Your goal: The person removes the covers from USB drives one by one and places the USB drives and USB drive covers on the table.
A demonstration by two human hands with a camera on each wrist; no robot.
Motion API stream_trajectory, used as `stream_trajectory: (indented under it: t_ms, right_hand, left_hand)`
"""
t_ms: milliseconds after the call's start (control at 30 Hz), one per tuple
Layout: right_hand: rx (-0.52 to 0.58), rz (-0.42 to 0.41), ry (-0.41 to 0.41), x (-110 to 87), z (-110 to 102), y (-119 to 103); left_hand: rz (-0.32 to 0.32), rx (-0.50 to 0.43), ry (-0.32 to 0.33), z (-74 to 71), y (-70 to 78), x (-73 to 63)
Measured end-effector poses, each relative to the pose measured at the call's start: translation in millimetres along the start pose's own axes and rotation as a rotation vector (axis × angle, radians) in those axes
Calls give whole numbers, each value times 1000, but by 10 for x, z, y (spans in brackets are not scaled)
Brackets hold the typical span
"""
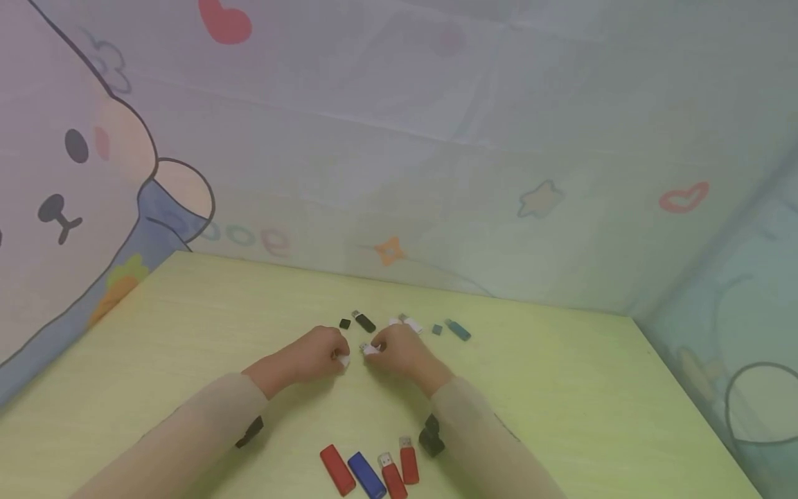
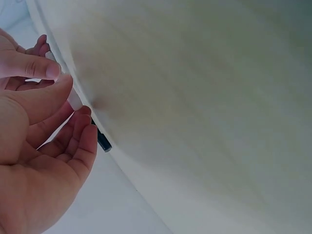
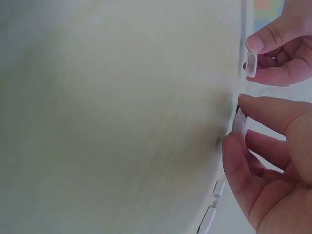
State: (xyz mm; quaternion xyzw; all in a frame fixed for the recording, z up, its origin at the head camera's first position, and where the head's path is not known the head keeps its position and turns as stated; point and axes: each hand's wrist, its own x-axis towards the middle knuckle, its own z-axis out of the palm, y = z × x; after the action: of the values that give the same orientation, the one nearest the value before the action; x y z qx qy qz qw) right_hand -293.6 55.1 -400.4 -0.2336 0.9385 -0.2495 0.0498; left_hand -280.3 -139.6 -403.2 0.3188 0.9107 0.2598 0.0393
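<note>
In the head view my left hand (image 1: 319, 353) pinches a small white USB stick cap (image 1: 343, 360) between thumb and fingers. Its hollow open end shows in the right wrist view (image 3: 251, 64). Just to the right, my right hand (image 1: 402, 350) pinches a white USB stick (image 1: 372, 349), its metal plug pointing left toward the cap. Cap and stick are apart, with a small gap between them. Behind the hands lie a black USB stick (image 1: 364, 321) with its black cap (image 1: 345, 324), another white USB stick (image 1: 411, 324), and a blue USB stick (image 1: 458, 329) with its cap (image 1: 437, 329).
Near the table's front lie a red stick (image 1: 337, 470) and a blue stick (image 1: 367, 475), both without a visible plug. Beside them are two red USB sticks (image 1: 409, 461) with bare plugs. A printed cloth (image 1: 399, 138) hangs behind the yellow-green table (image 1: 561, 388).
</note>
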Motion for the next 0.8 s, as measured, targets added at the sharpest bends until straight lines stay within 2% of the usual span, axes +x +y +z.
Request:
stream_trajectory:
  t_ms: [167, 367, 567, 800]
  right_hand:
    - [-6, 5, -7, -4, 6, -13]
    - [-27, -14, -28, 8, 12, -11]
    - [-20, -20, -28, 24, 22, 16]
    - [3, 6, -43, 25, 21, 17]
  left_hand:
    - [2, -6, -4, -15, 6, -3]
    - [18, 31, -3, -4, -20, 2]
    - [-21, 48, -10, 4, -16, 4]
    - [-60, 14, -39, -6, -16, 24]
